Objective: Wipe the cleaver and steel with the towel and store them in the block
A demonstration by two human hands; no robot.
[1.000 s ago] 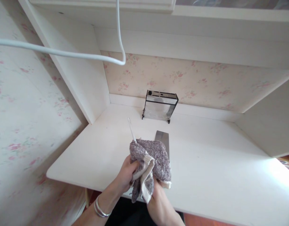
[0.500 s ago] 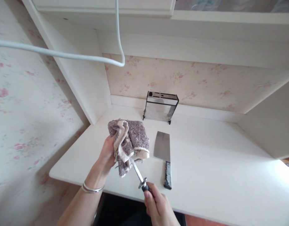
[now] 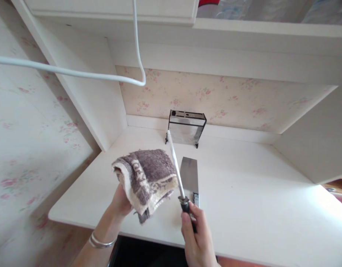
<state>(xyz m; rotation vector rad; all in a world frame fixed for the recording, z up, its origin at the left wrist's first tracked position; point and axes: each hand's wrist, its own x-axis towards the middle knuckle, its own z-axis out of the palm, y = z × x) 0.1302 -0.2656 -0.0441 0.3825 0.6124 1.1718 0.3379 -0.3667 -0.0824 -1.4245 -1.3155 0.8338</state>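
Observation:
My left hand (image 3: pixel 122 200) grips a folded brown and cream towel (image 3: pixel 156 165) from below and behind; the towel hides most of the fingers. Wrapped round a black handle, my right hand (image 3: pixel 197 230) holds a sharpening steel (image 3: pixel 175 159) with its rod pointing up and away. The rod passes just right of the towel and looks apart from it. Beyond the steel, a cleaver (image 3: pixel 189 172) lies flat on the white counter (image 3: pixel 243 200), its blade toward the back. My right hand and the steel's handle cover much of the cleaver's handle.
A metal and black knife holder (image 3: pixel 184 131) stands near the back wall. A white cable (image 3: pixel 90 75) hangs across the upper left. White side panels and an overhead cabinet (image 3: pixel 112 11) enclose the counter.
The steel's rod has come out of the towel's folds and now points upward, uncovered. My right hand has moved slightly right and up; the left hand and towel have shifted left and down.

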